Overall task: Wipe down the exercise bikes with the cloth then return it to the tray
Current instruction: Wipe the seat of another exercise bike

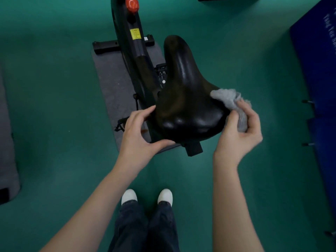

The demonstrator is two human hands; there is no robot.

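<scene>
L hand [140, 131] grips saddle [185, 99], R hand [240, 135] cloth [227, 98].

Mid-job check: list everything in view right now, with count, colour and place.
saddle: one, black, centre of view
bike frame: one, black, ahead of the saddle
knob: one, red, top of the frame
sticker: one, yellow, on the frame
cloth: one, grey, bunched against the saddle's right rear edge
floor mats: two, grey, one under the bike, one at the left edge
floor: green, all round
panel: one, blue, right edge
tray: none in view
shoes: two, white, bottom centre
left hand: grips the saddle's left rear edge
right hand: holds the cloth
</scene>
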